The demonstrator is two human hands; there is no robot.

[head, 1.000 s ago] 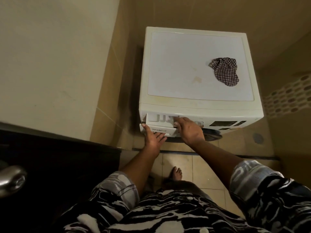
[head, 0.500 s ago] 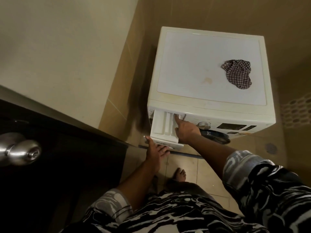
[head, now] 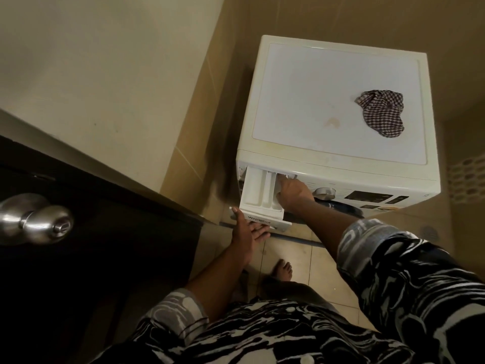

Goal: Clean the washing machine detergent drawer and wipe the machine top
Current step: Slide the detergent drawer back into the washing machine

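Tiled floor [head: 304, 256] and tan walls hem in a white washing machine [head: 341, 168], its detergent drawer [head: 256, 187] pulled out. Left hand [head: 246, 229] cradles the drawer front from below on flat fingers. Right hand [head: 294, 193] pokes a forefinger into the rear of the right compartment; whether its folded fingers clasp the wall, I cannot tell. A dial [head: 325, 193] sits just right of it, a checked cloth [head: 383, 114] beyond on the machine's top. A bare foot [head: 283, 269] stands nearer than both hands, a door knob [head: 39, 219] far left.

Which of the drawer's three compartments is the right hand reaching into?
The rightmost compartment of the detergent drawer: the right hand covers most of it, fingers at its back end. The wide left compartment and narrow middle compartment lie uncovered.
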